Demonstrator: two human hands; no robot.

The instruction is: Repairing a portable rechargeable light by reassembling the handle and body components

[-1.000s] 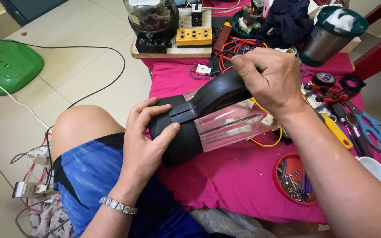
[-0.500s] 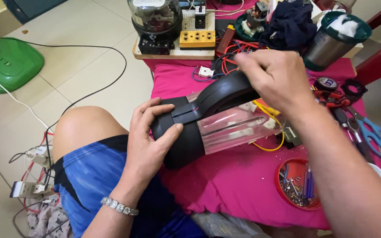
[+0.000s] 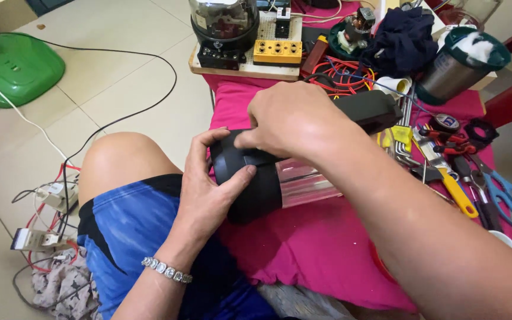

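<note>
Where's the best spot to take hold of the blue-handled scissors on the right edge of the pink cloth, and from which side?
Probably by the blue handle loops of the scissors, coming from above on the near-right side. The loops lie flat and exposed on the pink cloth, while the blade end points up-left into the crowded pliers and yellow-handled screwdriver, leaving little finger room there.

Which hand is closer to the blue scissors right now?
Right. The right hand rests on the black jug handle, toward the blue scissors at the cloth's far side; the left hand grips the jug's black base, farther away.
</note>
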